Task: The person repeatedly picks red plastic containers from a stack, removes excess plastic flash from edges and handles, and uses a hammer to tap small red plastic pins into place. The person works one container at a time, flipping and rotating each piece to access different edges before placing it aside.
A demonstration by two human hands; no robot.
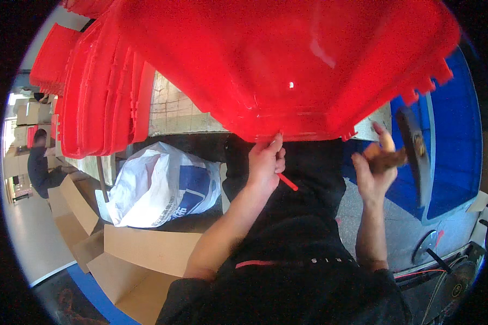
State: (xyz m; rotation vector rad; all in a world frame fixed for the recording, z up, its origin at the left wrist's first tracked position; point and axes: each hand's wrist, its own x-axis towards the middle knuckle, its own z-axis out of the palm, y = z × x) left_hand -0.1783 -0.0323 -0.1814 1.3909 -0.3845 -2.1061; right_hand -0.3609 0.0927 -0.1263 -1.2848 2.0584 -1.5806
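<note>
A large red plastic bin [287, 59] tilts over the upper middle, its narrow near edge just in front of me. My left hand [265, 165] is closed at that edge, fingertips against the red plastic. Out of the lower side of its fist sticks a thin red rod [288, 182]; the rod's other end is hidden. On the right, my right hand [375, 172] is closed round the short-looking wooden handle of a hammer [415, 157], with the index finger raised. The hammer's dark head is blurred and stands apart from the bin, beside its notched right rim.
Stacked red bins [100, 92] stand at the left on a worn table [176, 111]. Below lie a white sack [160, 187] and open cardboard boxes [152, 249]. A blue bin [455, 135] stands at the right. Another person [40, 162] is far left.
</note>
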